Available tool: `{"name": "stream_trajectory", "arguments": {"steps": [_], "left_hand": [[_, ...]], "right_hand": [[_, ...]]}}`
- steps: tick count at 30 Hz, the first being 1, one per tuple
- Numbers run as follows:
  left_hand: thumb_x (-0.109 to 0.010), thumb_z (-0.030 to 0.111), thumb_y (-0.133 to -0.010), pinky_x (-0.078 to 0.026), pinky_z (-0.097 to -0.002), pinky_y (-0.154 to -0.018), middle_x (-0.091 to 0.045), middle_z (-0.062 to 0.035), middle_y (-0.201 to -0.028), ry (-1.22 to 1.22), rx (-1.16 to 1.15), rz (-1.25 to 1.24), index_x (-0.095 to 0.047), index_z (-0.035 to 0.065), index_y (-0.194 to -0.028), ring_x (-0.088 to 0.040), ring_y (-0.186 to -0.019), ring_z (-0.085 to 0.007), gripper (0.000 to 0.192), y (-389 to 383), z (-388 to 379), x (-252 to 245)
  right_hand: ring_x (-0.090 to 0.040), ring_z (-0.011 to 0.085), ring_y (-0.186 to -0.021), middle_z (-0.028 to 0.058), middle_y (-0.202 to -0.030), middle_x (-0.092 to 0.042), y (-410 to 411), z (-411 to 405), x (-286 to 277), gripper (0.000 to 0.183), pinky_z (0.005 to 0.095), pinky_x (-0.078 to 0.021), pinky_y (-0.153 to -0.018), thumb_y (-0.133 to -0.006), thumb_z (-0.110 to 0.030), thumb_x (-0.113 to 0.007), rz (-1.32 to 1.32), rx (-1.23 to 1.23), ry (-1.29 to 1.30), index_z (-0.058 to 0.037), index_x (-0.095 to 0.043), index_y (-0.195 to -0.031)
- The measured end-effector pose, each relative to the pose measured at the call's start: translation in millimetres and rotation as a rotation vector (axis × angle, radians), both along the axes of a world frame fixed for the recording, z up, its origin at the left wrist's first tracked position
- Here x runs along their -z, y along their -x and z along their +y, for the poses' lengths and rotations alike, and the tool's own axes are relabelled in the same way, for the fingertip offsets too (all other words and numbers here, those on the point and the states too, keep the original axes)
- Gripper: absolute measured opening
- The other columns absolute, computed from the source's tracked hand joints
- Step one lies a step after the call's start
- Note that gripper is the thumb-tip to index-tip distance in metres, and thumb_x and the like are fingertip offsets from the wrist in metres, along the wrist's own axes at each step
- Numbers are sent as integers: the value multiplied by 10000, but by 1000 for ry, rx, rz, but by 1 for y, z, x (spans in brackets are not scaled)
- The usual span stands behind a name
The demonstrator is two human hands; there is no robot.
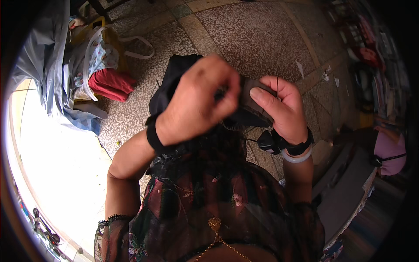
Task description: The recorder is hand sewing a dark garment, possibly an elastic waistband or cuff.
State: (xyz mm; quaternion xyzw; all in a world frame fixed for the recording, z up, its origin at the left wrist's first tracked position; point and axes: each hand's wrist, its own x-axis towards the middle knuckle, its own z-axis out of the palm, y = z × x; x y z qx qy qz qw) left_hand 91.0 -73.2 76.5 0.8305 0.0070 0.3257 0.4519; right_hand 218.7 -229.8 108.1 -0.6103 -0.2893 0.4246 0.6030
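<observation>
Before me hangs a dark garment (170, 78), black cloth spread across my lap. My right hand (283, 106) grips its brownish-grey folded edge (250, 100), thumb on top and fingers beneath. A thin pointed metal tool (277, 88) sticks up from between the fingers of that hand; its handle is hidden. Frayed threads show along the cloth's lower edge. My left hand (201, 95) is blurred, its fingers curled together close to the left side of the same edge. Whether it pinches cloth or thread there, I cannot tell.
On the left stands a yellow-framed bag (103, 23) holding printed fabric and a red cloth (111, 83). Grey sheeting (49, 62) hangs beside it. White scraps (325, 77) lie on the terrazzo floor. A grey surface (347, 193) and a pink object (389, 152) are at right.
</observation>
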Motion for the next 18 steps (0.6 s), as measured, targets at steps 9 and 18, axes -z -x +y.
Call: {"name": "stream_trajectory", "arguments": {"steps": [9,18], "left_hand": [[-663,109,-915,-464,-229,-692,-631,-15,-813,325,-379,69,-631,-8,-955,-557,-754,-82,128,21,63,19],[-798,147,-771,-483,-293,-685,-617,-59,-869,134,-23,238,-640,21,-953,-601,-783,-185,272,14,-9,-18]], "right_hand": [[-498,-1,-623,-60,-709,-589,-3,-3,-1,153,165,-406,-551,-933,-152,-649,-1,-32,0,-8,-655,-878],[-488,-4,-627,-58,-709,-579,0,-2,-2,153,162,-393,-551,-938,-145,-642,-45,-6,37,-3,-651,-882]]}}
